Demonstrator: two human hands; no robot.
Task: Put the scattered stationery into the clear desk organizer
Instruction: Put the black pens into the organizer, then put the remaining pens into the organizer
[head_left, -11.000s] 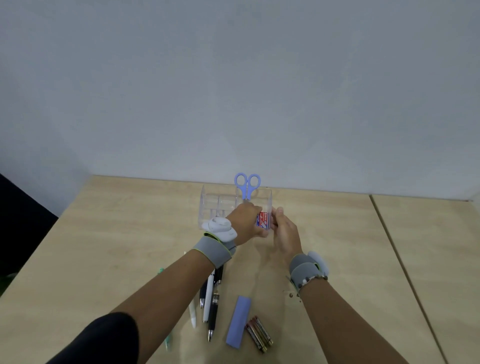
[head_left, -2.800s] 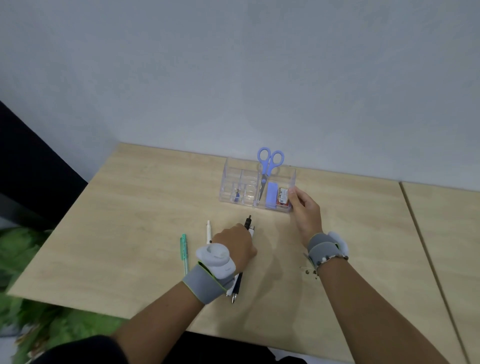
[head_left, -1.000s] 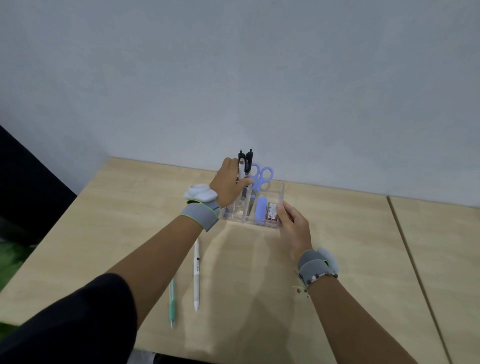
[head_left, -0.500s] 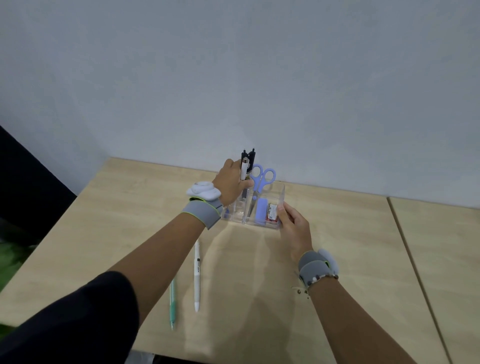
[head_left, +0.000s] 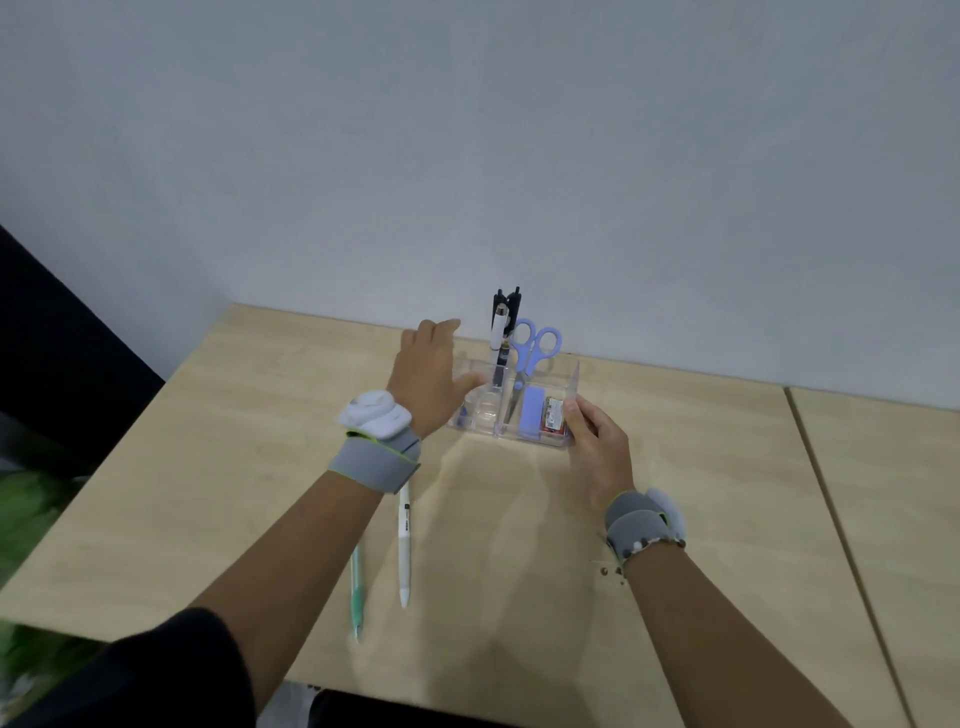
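The clear desk organizer (head_left: 571, 379) stands on the wooden desk near the wall. Upright in its back compartment are several black and white pens (head_left: 502, 332) beside blue-handled scissors (head_left: 532, 348). A light blue eraser (head_left: 532, 413) and red batteries (head_left: 552, 415) lie in its right front compartment. My left hand (head_left: 428, 382) hovers open just left of the organizer, fingers spread, holding nothing. My right hand (head_left: 595, 444) grips the organizer's front right corner. On the desk under my left forearm lie a white pen (head_left: 404, 545) and a green pen (head_left: 356, 590).
The desk's near edge (head_left: 467, 714) runs across the bottom; its left edge falls away to a dark area with green foliage (head_left: 26, 519). A seam (head_left: 831, 509) divides the desk on the right. A pale wall (head_left: 467, 156) rises directly behind the organizer.
My left hand has let go of the pens, which now stand in the organizer, and has drawn back to the left with fingers spread. My right hand stays on the organizer.
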